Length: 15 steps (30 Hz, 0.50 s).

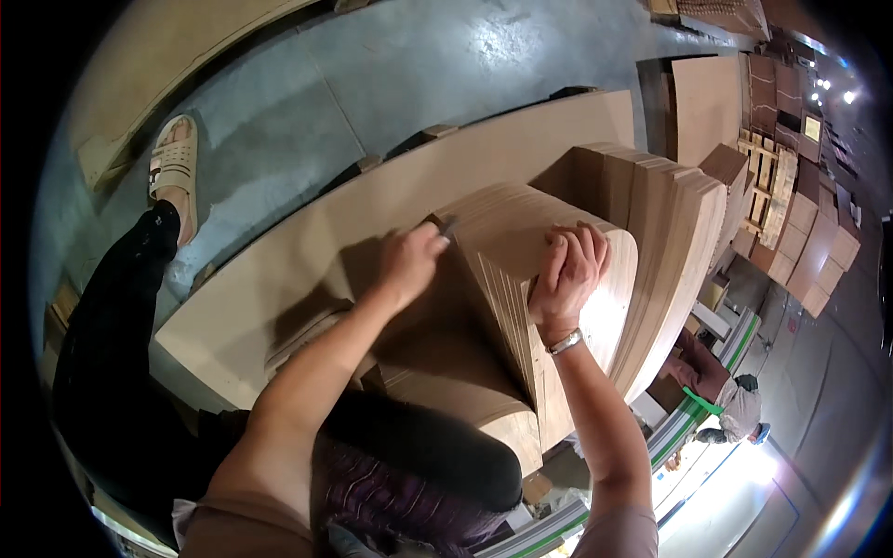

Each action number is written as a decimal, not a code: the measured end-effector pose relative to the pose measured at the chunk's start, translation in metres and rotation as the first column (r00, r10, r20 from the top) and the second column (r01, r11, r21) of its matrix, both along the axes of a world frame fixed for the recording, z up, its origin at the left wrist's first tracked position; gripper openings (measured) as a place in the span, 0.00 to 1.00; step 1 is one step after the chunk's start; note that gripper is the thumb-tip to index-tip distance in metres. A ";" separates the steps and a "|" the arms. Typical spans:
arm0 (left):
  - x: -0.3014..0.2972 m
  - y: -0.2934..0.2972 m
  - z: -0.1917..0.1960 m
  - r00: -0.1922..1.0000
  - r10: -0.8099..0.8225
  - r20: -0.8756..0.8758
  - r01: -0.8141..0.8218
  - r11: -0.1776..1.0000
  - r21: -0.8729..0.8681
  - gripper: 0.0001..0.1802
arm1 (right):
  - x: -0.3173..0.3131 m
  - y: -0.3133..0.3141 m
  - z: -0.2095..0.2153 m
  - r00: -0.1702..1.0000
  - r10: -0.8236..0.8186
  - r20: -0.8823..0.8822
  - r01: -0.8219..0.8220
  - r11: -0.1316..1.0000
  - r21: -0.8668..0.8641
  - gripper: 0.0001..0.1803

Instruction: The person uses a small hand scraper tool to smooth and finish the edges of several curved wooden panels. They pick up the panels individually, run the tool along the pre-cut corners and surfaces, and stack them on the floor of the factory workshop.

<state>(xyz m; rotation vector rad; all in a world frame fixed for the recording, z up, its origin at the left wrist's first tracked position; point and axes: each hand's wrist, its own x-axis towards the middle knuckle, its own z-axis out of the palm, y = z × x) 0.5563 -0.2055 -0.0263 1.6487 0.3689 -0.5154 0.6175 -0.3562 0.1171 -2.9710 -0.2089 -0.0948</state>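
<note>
A stack of brown cardboard sheets (507, 228) with rounded corners stands on edge in front of me. My right hand (569, 274), a metal bracelet (564, 342) at its wrist, is closed over the top edge of these sheets with bent fingers. At the stack's left edge, my left hand (412, 265) is closed and slightly blurred. From its fingers a small dark tool (448, 226) sticks out toward the sheets; its kind is too blurred to tell. More curved sheets (456, 381) lie nearer me, beside my knee.
Another tall stack of cardboard (642, 186) stands behind on the right. All rest on a wide board (521, 139) over wooden blocks. A wooden pallet (767, 186) and boxes (809, 242) stand farther off. A co-worker (735, 409) is beside a green-edged conveyor (684, 423) at the right.
</note>
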 end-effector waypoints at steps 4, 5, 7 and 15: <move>-0.011 -0.017 0.006 0.968 -0.031 0.247 0.047 0.997 -0.057 0.10 | 0.001 -0.007 0.001 1.000 0.000 -0.026 0.000 1.000 -0.018 0.11; -0.015 -0.009 -0.019 0.986 -0.019 0.166 0.020 1.000 -0.009 0.10 | -0.001 -0.003 0.002 1.000 0.004 -0.031 -0.004 1.000 -0.008 0.11; -0.015 0.004 -0.053 0.998 -0.043 0.039 0.035 0.983 0.181 0.11 | 0.001 0.004 -0.002 1.000 0.014 -0.008 -0.014 1.000 0.018 0.11; 0.001 -0.016 -0.055 0.997 -0.076 -0.032 0.083 0.934 0.348 0.12 | -0.002 -0.004 -0.001 1.000 -0.009 -0.019 0.009 1.000 -0.001 0.12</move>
